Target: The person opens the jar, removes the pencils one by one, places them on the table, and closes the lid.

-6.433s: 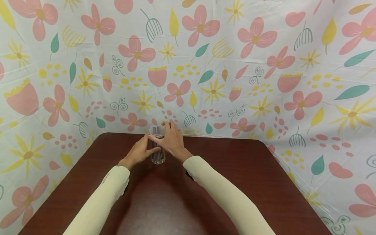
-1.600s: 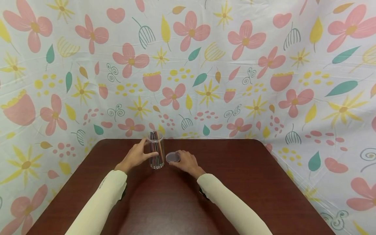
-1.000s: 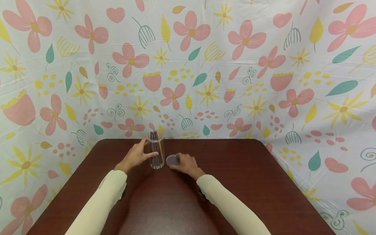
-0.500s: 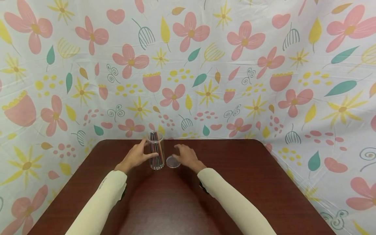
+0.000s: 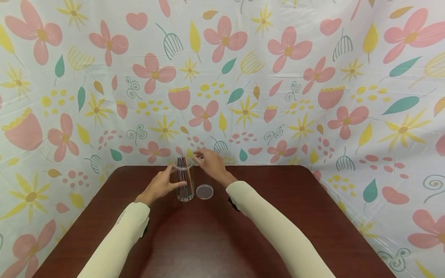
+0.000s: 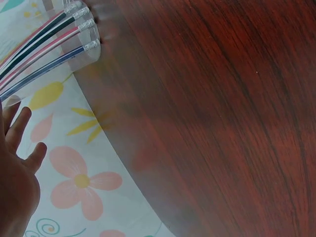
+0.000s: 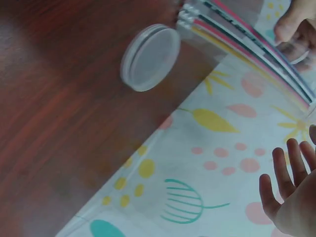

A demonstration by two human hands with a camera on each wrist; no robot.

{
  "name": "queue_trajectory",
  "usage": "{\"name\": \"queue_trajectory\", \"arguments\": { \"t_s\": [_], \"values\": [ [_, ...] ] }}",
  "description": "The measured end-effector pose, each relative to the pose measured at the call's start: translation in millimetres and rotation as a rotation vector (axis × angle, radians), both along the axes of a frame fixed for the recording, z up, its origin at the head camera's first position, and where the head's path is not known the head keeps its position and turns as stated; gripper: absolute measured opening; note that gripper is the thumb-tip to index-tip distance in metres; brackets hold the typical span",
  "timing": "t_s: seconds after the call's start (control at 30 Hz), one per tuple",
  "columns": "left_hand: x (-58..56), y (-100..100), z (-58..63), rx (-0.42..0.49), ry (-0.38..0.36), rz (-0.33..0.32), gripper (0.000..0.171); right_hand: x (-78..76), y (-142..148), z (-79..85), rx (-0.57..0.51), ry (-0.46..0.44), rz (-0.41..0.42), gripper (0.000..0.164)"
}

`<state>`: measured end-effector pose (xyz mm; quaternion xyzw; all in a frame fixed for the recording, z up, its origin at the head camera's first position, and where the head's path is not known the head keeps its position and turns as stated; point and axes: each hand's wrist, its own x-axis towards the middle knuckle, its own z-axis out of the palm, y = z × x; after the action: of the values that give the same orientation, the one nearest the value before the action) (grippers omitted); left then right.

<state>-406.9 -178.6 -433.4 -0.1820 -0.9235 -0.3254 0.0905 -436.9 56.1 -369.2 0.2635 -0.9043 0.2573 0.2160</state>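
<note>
A clear plastic jar [image 5: 185,198] stands upright at the far middle of the table, its mouth uncovered. Several pencils [image 5: 185,175] fill it, their metal-banded ends at the bottom, as the pencils [image 6: 47,44] show in the left wrist view. My left hand [image 5: 160,186] holds the jar from the left, thumb across its front and fingers behind. My right hand [image 5: 211,164] is raised just right of the jar's mouth; no object shows in it. In the right wrist view the right hand [image 7: 298,192] has its fingers extended. The round clear lid [image 5: 204,192] lies right of the jar.
The dark reddish-brown wooden table [image 5: 194,247] spreads out beneath the forearms. Right behind its far edge hangs a white curtain [image 5: 222,88] with flowers and leaves, which also runs along both sides.
The right hand first took the lid off the jar and set it on the table. Since then it has let go and risen left toward the jar's mouth. The left hand stays on the jar.
</note>
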Motion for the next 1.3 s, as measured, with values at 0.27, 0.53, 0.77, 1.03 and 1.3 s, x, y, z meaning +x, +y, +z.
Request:
{"name": "queue_trajectory", "arguments": {
  "t_s": [0.27, 0.53, 0.77, 1.03, 1.3],
  "values": [
    [0.1, 2.1, -1.9, 0.013, -0.02, -0.006, 0.094, 2.2, -16.3, 10.3, 0.01, -0.048, 0.01, 0.027],
    [0.3, 2.5, -0.7, 0.022, -0.02, -0.013, 0.09, 2.2, -24.0, 15.9, 0.044, -0.087, -0.023, 0.018],
    [0.4, 1.7, -0.2, 0.02, -0.01, -0.022, 0.087, 3.4, -25.5, 14.3, 0.042, -0.005, 0.011, 0.011],
    [1.3, 1.2, 0.4, 0.016, 0.001, -0.012, 0.089, 2.3, -27.6, 11.4, 0.084, 0.105, 0.067, 0.009],
    [2.2, -0.3, -0.3, 0.006, -0.005, 0.001, 0.095, 1.2, -29.9, 21.9, 0.011, 0.117, 0.096, 0.014]
  ]
}}
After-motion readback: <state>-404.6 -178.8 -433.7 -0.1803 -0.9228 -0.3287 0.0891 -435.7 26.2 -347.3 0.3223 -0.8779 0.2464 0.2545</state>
